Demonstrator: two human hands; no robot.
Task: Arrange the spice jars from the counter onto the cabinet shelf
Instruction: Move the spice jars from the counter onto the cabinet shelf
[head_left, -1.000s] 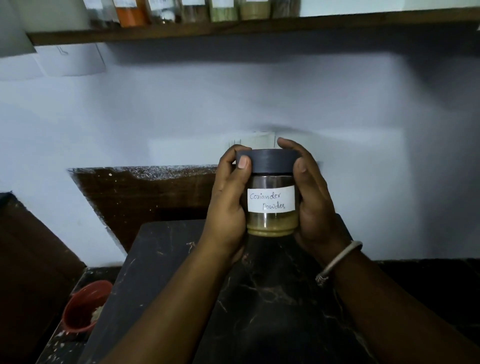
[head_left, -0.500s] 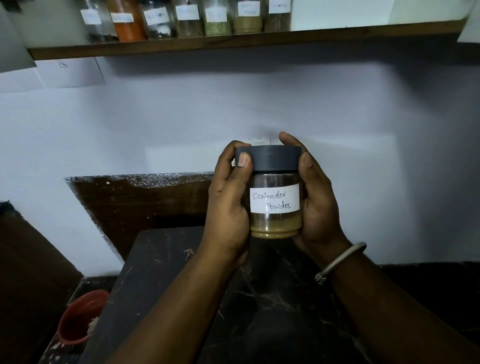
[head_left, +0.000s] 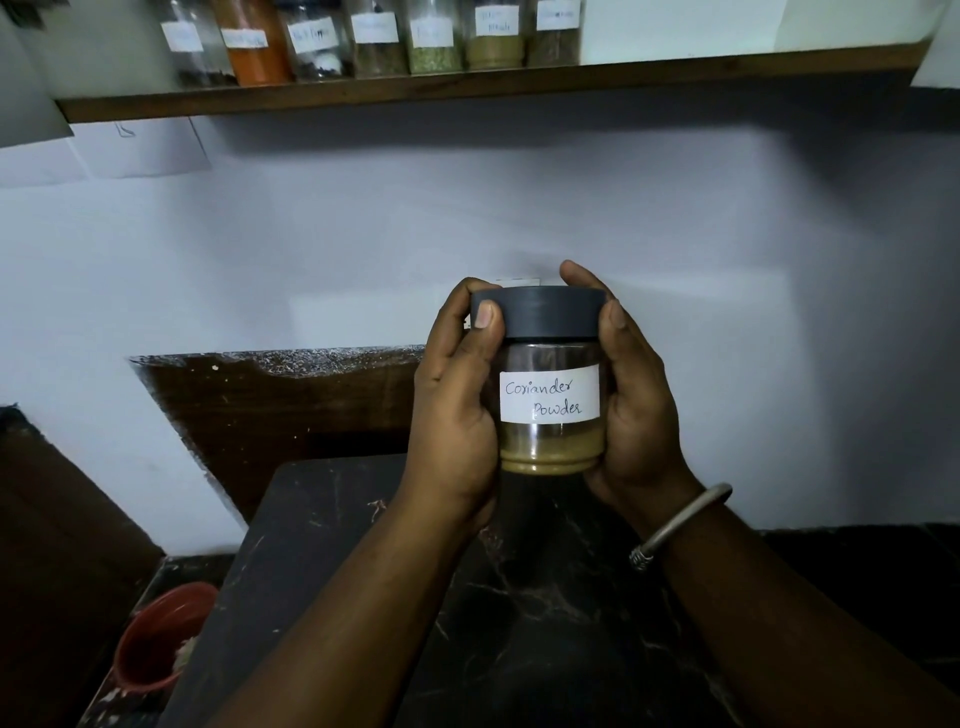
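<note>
A glass spice jar (head_left: 549, 400) with a grey lid, a white label reading "Coriander Powder" and tan powder at the bottom is held upright above the dark counter (head_left: 519, 597). My left hand (head_left: 457, 410) grips its left side, thumb on the lid. My right hand (head_left: 631, 400) grips its right side, a metal bangle on that wrist. High up, the wooden shelf (head_left: 493, 85) carries a row of several labelled spice jars (head_left: 436, 39), their tops cut off by the frame.
A red bowl (head_left: 156, 639) sits low at the left, below the counter's edge. A dark wooden board (head_left: 270, 410) leans against the white wall behind the counter. To the right of the last jar, the shelf (head_left: 727, 57) shows bare wood.
The view has tilted up, so more of the shelf jars shows. The jar in both hands sits slightly higher over the counter; the grip is unchanged.
</note>
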